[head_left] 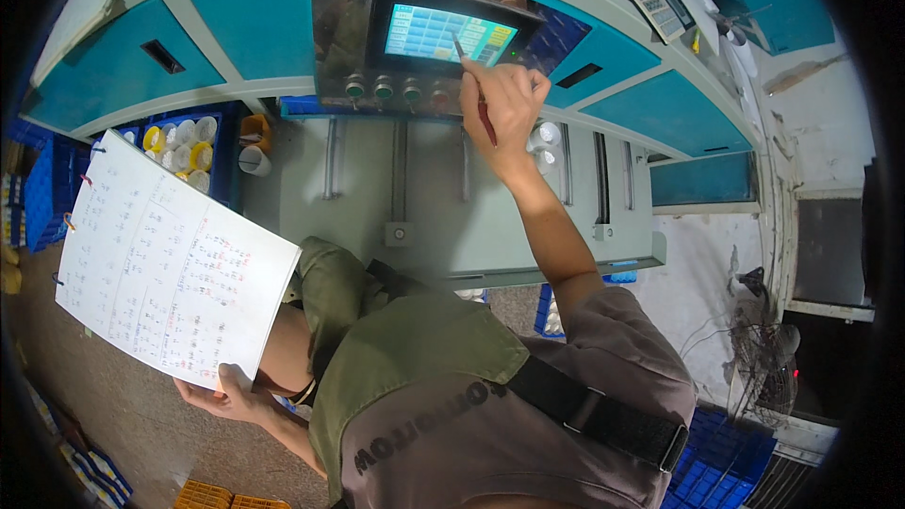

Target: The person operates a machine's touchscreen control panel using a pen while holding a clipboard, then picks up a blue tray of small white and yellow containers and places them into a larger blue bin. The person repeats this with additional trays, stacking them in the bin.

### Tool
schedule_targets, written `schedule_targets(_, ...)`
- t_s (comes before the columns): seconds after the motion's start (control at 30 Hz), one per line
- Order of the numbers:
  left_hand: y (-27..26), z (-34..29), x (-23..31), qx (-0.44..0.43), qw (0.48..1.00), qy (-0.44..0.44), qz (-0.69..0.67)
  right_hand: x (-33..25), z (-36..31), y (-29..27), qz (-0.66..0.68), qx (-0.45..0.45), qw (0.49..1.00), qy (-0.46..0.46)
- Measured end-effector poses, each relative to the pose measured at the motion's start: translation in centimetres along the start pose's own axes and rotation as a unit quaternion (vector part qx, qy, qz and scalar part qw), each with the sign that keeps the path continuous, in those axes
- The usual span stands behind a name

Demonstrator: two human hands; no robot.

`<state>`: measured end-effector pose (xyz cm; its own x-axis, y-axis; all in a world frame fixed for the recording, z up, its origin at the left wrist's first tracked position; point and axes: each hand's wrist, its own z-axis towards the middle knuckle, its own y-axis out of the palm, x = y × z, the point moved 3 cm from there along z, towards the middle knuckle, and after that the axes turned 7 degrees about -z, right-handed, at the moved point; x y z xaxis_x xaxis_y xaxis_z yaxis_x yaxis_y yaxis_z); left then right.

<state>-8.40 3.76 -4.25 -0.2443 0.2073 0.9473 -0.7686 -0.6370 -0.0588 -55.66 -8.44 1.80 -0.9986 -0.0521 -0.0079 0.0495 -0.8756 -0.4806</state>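
My left hand [224,398] grips the lower edge of a ring-bound notebook [179,269], its thumb on the page. Handwritten notes in black and red cover the open page, which tilts toward me. In my right hand [504,106] is a dark red pen [486,123], held between closed fingers. The pen's tip is at a lit touchscreen [448,34] with blue, white and yellow fields; whether it touches the glass I cannot tell. Below the screen, a row of round green buttons [384,88] and a red button [440,97] sit on the shiny panel.
The panel is set in a teal and grey machine [250,24]. Under it lies a pale slotted bed [363,198] with white cups [544,137]. A blue crate [226,155] of white and yellow rolls stands left. At right are a calculator [650,5] and a wire-caged fan [765,368].
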Motion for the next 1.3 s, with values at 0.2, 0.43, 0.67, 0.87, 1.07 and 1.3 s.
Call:
schedule_targets(0.2, 0.3, -0.1, 0.1, 0.012, 1.000, -0.003, -0.022, -0.3, -1.7, 0.1, 0.014, -0.042, 0.999, -0.006)
schedule_targets(0.43, 0.3, -0.2, 0.0, 0.001, 1.000, -0.004, -0.012, -1.7, -1.5, 0.7, 0.059, -0.066, 0.996, -0.026)
schedule_targets(0.67, 0.0, 0.2, -0.3, -0.014, 1.000, 0.022, 0.006, -3.1, -0.9, 2.4, 0.054, -0.082, 0.994, -0.045)
schedule_targets(0.87, -0.1, -0.4, -0.1, -0.006, 0.989, 0.072, 0.129, -3.1, -1.5, 1.8, 0.007, -0.066, 0.993, -0.098)
schedule_targets(1.07, 1.0, -0.6, 0.5, -0.022, 0.999, -0.003, -0.050, -3.4, -1.9, 1.8, 0.044, -0.098, 0.991, -0.074)
schedule_targets(1.3, 1.5, -0.3, 1.3, -0.014, 0.998, 0.001, -0.069, -3.6, -2.3, 2.2, 0.053, -0.102, 0.991, -0.072)
